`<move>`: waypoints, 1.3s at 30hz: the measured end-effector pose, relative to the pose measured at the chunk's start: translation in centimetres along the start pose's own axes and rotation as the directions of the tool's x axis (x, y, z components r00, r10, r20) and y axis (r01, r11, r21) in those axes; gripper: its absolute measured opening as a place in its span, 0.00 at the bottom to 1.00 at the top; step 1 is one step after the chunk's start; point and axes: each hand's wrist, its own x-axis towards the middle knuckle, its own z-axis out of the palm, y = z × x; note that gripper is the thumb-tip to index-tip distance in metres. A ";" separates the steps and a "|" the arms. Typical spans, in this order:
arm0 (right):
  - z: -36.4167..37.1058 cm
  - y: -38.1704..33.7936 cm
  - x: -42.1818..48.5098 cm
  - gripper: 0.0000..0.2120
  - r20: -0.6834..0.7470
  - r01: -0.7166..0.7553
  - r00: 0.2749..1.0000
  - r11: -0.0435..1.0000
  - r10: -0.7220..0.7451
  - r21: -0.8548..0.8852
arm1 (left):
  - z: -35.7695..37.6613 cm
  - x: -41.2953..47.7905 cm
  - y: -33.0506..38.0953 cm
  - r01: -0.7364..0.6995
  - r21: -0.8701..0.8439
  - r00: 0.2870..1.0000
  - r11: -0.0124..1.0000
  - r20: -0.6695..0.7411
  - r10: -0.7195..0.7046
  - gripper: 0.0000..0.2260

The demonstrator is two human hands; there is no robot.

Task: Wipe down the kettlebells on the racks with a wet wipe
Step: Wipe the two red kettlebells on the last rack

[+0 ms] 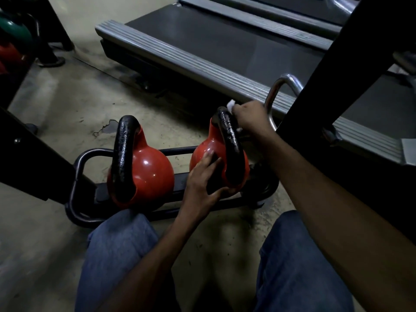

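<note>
Two kettlebells on rack | rack's right-end kettlebell: left hand flat, steadying | right hand pinches wet wipe at handle | looks heavy, slick: brace the body.

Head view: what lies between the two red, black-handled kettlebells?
The head view shows black metal rack rails and the left hand, pressed against the right-side kettlebell.

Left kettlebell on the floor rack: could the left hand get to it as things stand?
Probably yes. The left hand rests on the right kettlebell, just beside the left kettlebell on the same rack, and nothing stands between them.
</note>
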 end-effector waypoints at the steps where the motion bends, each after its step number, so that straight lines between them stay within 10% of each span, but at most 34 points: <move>1: 0.2 0.6 -1.0 0.18 0.053 -0.083 0.996 0.973 0.073 0.218 | 0.0 0.1 0.0 -0.011 0.000 1.000 1.000 -0.009 0.011 0.38; 6: 0.2 3.1 -5.9 0.17 0.286 -0.310 0.947 0.663 0.148 0.682 | -0.3 0.0 0.3 -0.021 -0.010 1.000 1.000 -0.006 0.021 0.38; 12: -1.3 5.1 -10.2 0.11 0.255 -0.109 0.966 0.813 -0.050 0.572 | -0.3 -0.1 0.6 -0.031 0.000 0.999 1.000 -0.009 0.031 0.39; 39: 2.7 8.5 -18.4 0.10 -0.364 0.370 0.887 0.908 -0.283 0.195 | -0.6 -0.2 0.6 -0.015 -0.012 1.000 1.000 0.026 0.016 0.34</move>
